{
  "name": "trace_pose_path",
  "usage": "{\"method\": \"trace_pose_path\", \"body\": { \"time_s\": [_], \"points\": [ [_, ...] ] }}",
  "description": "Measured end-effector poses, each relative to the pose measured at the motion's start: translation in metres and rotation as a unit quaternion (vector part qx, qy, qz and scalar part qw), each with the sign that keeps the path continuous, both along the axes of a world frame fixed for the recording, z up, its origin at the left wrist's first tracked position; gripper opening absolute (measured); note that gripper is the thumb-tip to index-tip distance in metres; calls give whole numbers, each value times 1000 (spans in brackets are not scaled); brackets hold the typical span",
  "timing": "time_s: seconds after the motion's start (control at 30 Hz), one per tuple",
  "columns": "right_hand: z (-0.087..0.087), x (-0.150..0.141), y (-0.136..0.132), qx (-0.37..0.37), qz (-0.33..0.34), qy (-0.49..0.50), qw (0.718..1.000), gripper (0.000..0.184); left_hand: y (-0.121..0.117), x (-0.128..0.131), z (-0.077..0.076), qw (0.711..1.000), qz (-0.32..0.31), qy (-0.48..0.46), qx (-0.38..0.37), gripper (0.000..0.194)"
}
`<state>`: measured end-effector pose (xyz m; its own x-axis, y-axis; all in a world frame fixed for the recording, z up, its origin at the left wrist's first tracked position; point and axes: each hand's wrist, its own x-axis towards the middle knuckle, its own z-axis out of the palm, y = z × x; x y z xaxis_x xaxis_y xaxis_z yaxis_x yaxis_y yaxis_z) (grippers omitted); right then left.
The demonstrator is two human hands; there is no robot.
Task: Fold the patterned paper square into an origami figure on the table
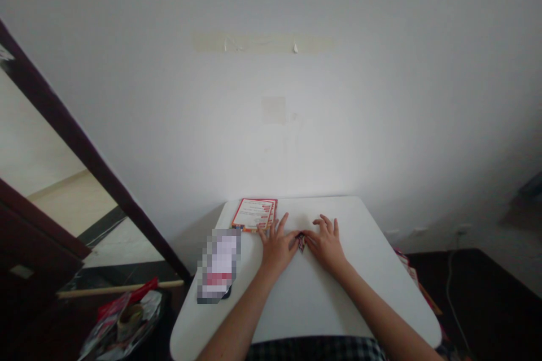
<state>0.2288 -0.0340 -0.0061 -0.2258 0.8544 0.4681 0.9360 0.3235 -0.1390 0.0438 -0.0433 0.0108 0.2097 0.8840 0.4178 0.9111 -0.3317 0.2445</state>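
Observation:
Between my two hands is a small dark piece with a reddish pattern [301,242], perhaps folded paper; it is too small to name surely. My left hand [276,242] pinches its left side with thumb and index finger, the other fingers spread upward. From the right, my right hand [327,241] pinches the upper edge in the same way, its remaining fingers raised. Both hands rest low over the white table [313,304]. Just beyond my left fingertips lies a stack of printed cards or sheets [253,214] with red and patterned borders.
A phone [219,265], blurred out, lies at the table's left side. Left of the table, a bin [131,321] holds crumpled wrappers. The white wall [275,152] meets the table's far edge. A cable [451,293] hangs at the right, and printed papers [409,265] show beside the right edge.

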Motion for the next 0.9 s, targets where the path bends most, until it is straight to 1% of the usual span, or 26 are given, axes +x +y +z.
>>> {"method": "trace_pose_path", "body": {
  "time_s": [0.13,0.37,0.47,0.67,0.9],
  "points": [
    [2,-1,-1,0,-6,-12,1000,24,-1,1,2,1000,2,-1,-4,27],
    [7,0,-5,4,-15,32,999,23,-1,1,2,1000,14,-8,-18,27],
    [5,1,-4,9,-23,31,999,22,-1,0,0,1000,13,-11,-21,26],
    [0,1,-1,23,-5,0,1000,21,-1,1,1,1000,9,-12,-14,28],
    [1,1,-3,14,-9,11,1000,20,1,-3,2,998,43,-29,-21,25]
  ]
}}
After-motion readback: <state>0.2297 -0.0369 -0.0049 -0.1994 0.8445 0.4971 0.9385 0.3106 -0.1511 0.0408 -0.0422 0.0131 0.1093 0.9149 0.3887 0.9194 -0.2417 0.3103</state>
